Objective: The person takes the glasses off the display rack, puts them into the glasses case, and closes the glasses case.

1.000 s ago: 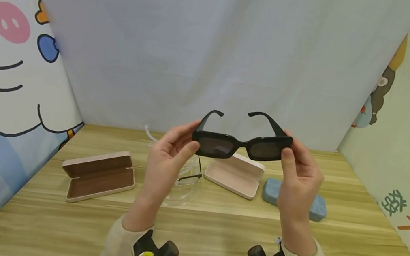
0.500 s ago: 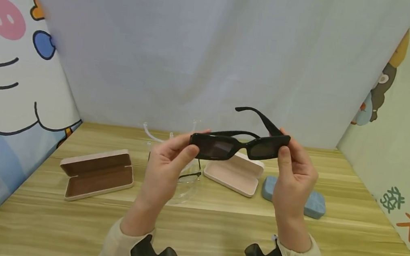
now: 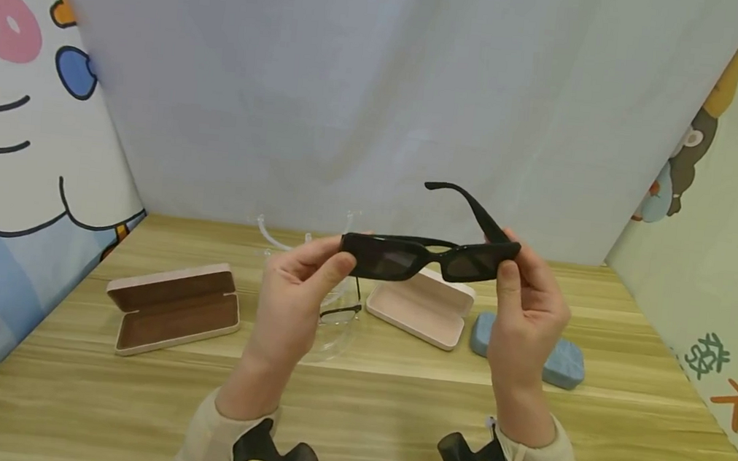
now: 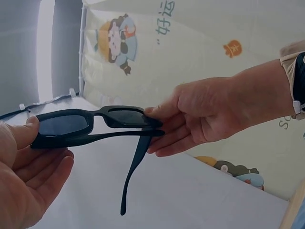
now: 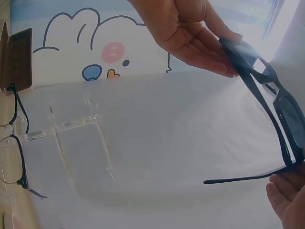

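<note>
Black sunglasses (image 3: 383,258) with dark rectangular lenses are held up above the table, between both hands. My left hand (image 3: 293,297) pinches the left end of the frame, thumb in front and fingers behind. At the opposite end, my right hand (image 3: 528,318) pinches the frame the same way. The left temple arm lies folded along the back of the lenses; the right temple arm (image 3: 476,209) still sticks out backward. The left wrist view shows the folded arm (image 4: 102,138) running behind the lenses, and the right wrist view shows the extended arm (image 5: 238,180).
An open case with brown lining (image 3: 180,313) lies at the left. Behind the hands are a clear stand (image 3: 332,348) bearing thin-rimmed eyeglasses (image 3: 340,314), an open pale pink case (image 3: 417,312), and a blue case (image 3: 564,365), partly hidden by the right hand. A curtain (image 3: 380,100) hangs behind the table.
The left temple arm has swung inward from extended to folded behind the lenses. The right temple arm stays extended. Both hands keep their grip on the frame.
</note>
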`<state>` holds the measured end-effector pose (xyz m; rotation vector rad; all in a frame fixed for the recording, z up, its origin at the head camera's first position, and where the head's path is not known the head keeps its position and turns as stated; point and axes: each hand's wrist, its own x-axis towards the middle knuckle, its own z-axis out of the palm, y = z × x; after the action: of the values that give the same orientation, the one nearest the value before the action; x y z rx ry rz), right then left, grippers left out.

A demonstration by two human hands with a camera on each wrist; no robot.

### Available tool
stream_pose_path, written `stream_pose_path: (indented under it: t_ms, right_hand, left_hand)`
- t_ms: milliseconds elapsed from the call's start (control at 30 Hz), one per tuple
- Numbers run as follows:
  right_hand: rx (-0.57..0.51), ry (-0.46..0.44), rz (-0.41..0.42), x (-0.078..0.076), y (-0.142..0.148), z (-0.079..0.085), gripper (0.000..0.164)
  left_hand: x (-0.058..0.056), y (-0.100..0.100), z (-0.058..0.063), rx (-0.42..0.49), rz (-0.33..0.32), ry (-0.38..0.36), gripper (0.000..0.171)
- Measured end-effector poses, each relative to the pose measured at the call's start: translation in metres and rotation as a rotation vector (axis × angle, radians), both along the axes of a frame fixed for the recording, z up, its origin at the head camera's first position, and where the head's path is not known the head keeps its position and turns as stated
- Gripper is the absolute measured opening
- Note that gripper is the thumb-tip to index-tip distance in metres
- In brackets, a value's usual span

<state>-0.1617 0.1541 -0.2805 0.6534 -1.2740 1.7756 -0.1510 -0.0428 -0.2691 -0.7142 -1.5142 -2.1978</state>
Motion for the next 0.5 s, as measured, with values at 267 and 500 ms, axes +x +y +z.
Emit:
stream_pose_path:
  t_ms: [267,500]
  right_hand:
    - [0.008,-0.037,-0.056,-0.0051,-0.0004,-0.0031,0.024]
    - [0.016,-0.061,-0.085,-0.0076,-0.0013,-0.0049,0.024]
  left_hand:
    - [-0.0007,0.0005,0.0008,0.003,0.019,-0.148,0.016]
    - [-0.0038,-0.0007,0.001,0.045,0.044,-0.221,0.013]
